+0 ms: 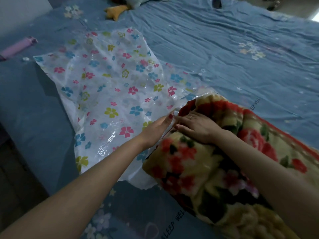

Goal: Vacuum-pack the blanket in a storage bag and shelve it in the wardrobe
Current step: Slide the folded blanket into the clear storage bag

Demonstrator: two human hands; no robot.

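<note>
A clear storage bag (107, 87) printed with coloured flowers lies flat on the blue bed sheet (224, 49), its round valve (149, 68) facing up. A folded fleece blanket (207, 166) with red and yellow flowers lies at the bag's near right edge, its far end just inside the bag's mouth. My left hand (158, 129) holds the bag's upper edge at the mouth, thumb on top and fingers hidden under the plastic. My right hand (195, 125) lies flat on the blanket's far end with straight fingers.
A purple hand pump (17, 47) and a small clear cap (25, 59) lie at the bed's left side. Plush toys (119, 9) and a dark phone (216, 3) sit at the far end. The bed's left edge drops to the floor (15, 169).
</note>
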